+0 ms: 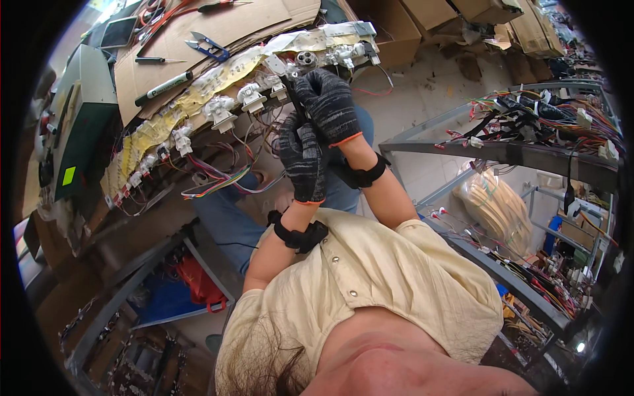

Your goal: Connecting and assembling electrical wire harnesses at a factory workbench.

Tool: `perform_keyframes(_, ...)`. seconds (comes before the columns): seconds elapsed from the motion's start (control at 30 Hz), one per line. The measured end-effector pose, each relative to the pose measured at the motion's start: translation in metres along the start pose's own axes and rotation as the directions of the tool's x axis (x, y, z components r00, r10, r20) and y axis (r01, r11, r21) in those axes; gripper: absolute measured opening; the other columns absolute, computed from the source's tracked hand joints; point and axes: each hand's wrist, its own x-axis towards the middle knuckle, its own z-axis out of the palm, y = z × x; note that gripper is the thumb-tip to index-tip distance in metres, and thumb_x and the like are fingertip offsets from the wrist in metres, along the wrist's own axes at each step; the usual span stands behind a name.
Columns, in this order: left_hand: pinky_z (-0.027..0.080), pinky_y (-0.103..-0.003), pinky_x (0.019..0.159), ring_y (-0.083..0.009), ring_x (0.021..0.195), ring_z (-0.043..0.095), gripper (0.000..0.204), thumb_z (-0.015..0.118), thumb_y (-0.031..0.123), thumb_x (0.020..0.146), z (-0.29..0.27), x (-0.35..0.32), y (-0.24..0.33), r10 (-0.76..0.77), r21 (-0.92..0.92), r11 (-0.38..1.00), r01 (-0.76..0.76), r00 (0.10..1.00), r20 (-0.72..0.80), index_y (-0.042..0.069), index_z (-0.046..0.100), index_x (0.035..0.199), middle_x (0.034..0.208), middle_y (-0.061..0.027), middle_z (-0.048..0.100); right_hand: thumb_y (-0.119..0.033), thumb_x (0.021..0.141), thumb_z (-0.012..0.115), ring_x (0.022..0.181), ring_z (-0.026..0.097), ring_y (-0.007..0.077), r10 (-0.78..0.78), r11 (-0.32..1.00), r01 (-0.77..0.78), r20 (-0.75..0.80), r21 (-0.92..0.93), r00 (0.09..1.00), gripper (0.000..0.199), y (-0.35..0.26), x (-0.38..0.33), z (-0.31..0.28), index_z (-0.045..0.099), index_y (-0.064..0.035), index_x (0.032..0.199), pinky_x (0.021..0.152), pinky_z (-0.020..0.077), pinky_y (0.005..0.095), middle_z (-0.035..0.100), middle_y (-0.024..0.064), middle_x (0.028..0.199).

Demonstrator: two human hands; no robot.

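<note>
Both my hands wear dark grey knitted gloves with orange cuffs and are close together at the bench's front edge. My right hand (327,105) is closed, fingers curled around a black cable-like strip (292,94). Just below and to the left, my left hand (302,158) is closed on the lower part of the same strip; its fingertips are partly hidden. A white rectangular connector (275,65) sits at the strip's upper end. Beside my hands, white plug connectors (251,98) line the bench edge, with coloured wires (228,173) hanging from them.
Yellowed tape (158,134) runs along the bench edge. On the cardboard (231,33) lie blue-handled snips (208,47), a marker (164,88) and a small screwdriver (158,60). A green box-shaped device (82,125) stands left. Metal racks with wire harnesses (541,112) stand right; cardboard boxes (386,30) sit behind.
</note>
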Motion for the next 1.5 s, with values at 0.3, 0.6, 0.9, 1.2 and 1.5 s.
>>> perform_keyframes(0.3,0.046,-0.026,0.080,-0.0116,0.090,0.055,0.028,0.046,0.003,0.095,-0.030,0.017,-0.007,0.196,0.389,0.872,-0.297,0.940,0.278,-0.003,0.054,0.121,0.109,-0.0080,0.062,-0.008,0.088,0.057,0.092,0.062,0.0329,-0.424,0.906,0.423,-0.087,-0.032,0.902,0.030,-0.024,-0.013,-0.026,0.058,0.0045,0.115,0.082,0.0483,0.0373,0.063,0.0197,0.098)
perform_keyframes(0.6,0.049,-0.030,0.076,-0.0199,0.085,0.064,0.024,0.056,0.012,0.091,-0.026,0.047,0.020,-0.185,0.153,0.978,0.143,0.933,0.309,-0.005,0.060,0.107,0.095,-0.0161,0.067,-0.007,0.085,0.061,0.076,0.063,0.0243,-0.193,0.970,0.162,-0.171,-0.180,0.966,0.021,-0.003,0.017,-0.014,0.065,0.0055,0.102,0.070,0.0508,0.0338,0.066,0.0166,0.089)
perform_keyframes(0.9,0.050,-0.036,0.076,-0.0294,0.083,0.066,0.025,0.054,0.015,0.091,-0.029,0.048,0.016,-0.018,0.275,0.958,-0.075,0.947,0.321,-0.003,0.063,0.104,0.091,-0.0197,0.067,-0.003,0.080,0.056,0.082,0.064,0.0304,-0.373,0.836,0.322,-0.032,-0.444,0.927,0.032,-0.016,0.019,-0.018,0.062,0.0020,0.112,0.076,0.0501,0.0396,0.066,0.0170,0.094)
perform_keyframes(1.2,0.046,-0.042,0.089,-0.0359,0.100,0.060,0.031,0.056,0.013,0.088,-0.042,0.016,0.005,0.328,0.405,0.788,-0.463,0.873,0.361,0.000,0.058,0.117,0.107,-0.0188,0.064,-0.025,0.082,0.062,0.066,0.062,0.0253,-0.577,0.026,0.467,0.369,-0.884,0.729,0.037,0.004,0.031,0.000,0.059,-0.0008,0.110,0.059,0.0465,0.0400,0.062,0.0101,0.081)
perform_keyframes(1.5,0.046,-0.027,0.055,-0.0096,0.065,0.057,0.025,0.051,0.022,0.096,-0.246,-0.043,0.040,-0.106,-0.153,0.988,0.007,0.750,-0.653,0.003,0.063,0.084,0.079,-0.0035,0.064,-0.008,0.085,0.052,0.071,0.065,0.0274,-0.586,0.018,0.418,0.329,-0.908,0.740,0.021,-0.005,0.032,0.007,0.063,-0.0047,0.102,0.060,0.0513,0.0415,0.066,0.0124,0.085)
